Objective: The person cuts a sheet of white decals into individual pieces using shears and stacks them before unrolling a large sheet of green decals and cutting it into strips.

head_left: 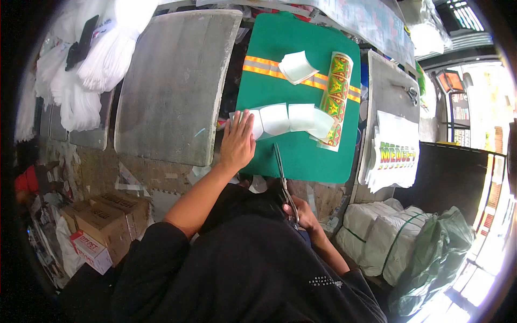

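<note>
My left hand (238, 143) lies flat, fingers extended, on the left end of a curved row of white sheets (274, 119) on a green board (301, 161). My right hand (306, 215) is near my lap, closed around the handles of long scissors (290, 198), whose blades point up over the board's front edge. A strip of printed stickers (337, 89) with star patterns runs down the board's right side, partly under the row's right end. A separate white piece (297, 67) rests on the orange and silver reflective band (264, 67).
Grey boards stand left (175, 86) and right (396, 89). The right one bears another pair of scissors (412, 96) and printed sheets (396, 156). White bundles (377, 231) are at lower right, cardboard boxes (110, 218) at lower left. White plastic bags (110, 59) hang upper left.
</note>
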Demonstrator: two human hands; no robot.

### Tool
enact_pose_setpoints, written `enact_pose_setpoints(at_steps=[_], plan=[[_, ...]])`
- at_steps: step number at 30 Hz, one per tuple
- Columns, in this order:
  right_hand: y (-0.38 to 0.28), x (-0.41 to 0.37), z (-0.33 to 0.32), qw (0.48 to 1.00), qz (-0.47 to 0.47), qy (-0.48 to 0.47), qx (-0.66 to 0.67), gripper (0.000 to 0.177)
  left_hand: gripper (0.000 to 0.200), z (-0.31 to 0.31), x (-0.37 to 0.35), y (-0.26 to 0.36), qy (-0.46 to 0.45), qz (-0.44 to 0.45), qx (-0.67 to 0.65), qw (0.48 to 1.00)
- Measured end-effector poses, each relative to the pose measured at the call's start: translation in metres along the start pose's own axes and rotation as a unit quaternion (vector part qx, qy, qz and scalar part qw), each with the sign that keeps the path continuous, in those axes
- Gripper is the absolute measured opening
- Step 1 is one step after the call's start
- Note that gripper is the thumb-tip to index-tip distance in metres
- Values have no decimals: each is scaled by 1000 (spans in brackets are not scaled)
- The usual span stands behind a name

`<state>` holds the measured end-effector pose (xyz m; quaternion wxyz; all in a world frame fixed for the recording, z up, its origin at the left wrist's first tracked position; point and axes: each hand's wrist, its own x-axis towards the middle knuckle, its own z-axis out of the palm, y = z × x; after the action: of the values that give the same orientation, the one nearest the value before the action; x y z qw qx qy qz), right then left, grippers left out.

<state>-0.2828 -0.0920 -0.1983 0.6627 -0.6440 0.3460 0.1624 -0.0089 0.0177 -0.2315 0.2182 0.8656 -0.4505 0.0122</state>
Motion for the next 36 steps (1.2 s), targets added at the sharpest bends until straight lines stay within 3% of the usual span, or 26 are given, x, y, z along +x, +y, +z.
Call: enact_pose_setpoints(at_steps=[17, 28, 36], plan=[[-23, 60, 24, 999, -8, 28, -15, 61, 62, 5, -2, -8, -7, -19, -8, 1000], [-40, 49, 26, 997, -11, 54, -47, 44, 62, 4, -2, -8, -10, -19, -9, 1000], [-52, 55, 27, 999, -3, 40, -19, 51, 61, 2, -1, -7, -13, -18, -5, 1000]])
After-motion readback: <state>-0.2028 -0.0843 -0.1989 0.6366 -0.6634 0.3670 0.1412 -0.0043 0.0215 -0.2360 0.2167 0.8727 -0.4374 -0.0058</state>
